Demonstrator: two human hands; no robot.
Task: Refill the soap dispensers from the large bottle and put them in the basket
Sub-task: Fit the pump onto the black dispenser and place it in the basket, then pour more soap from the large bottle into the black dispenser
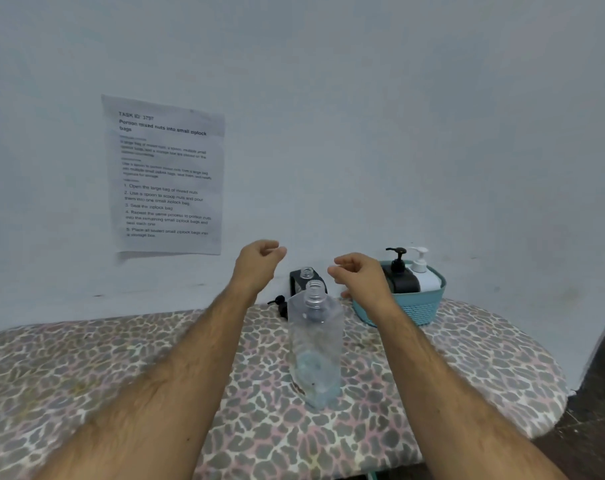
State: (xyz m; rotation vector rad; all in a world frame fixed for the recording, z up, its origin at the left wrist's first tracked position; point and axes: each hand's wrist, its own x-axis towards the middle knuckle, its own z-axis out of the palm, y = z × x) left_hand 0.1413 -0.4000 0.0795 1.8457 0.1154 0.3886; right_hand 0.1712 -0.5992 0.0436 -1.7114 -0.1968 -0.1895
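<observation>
A large clear bottle (pixel 315 348) stands uncapped in the middle of the leopard-print board (pixel 121 368). Behind it a black dispenser (pixel 303 277) stands open-necked by the wall, and its black pump head (pixel 280 304) lies on the board to its left. A teal basket (pixel 415 306) at the right holds a black dispenser (pixel 399 277) and a white dispenser (pixel 425 273), both with pumps on. My left hand (pixel 259 259) hovers above and left of the open dispenser with loosely curled fingers, holding nothing. My right hand (pixel 360 275) hovers to its right, fingers relaxed, empty.
A printed paper sheet (pixel 166 174) is taped to the pale wall behind the board. The board's rounded end is at the right, with dark floor (pixel 592 427) beyond it.
</observation>
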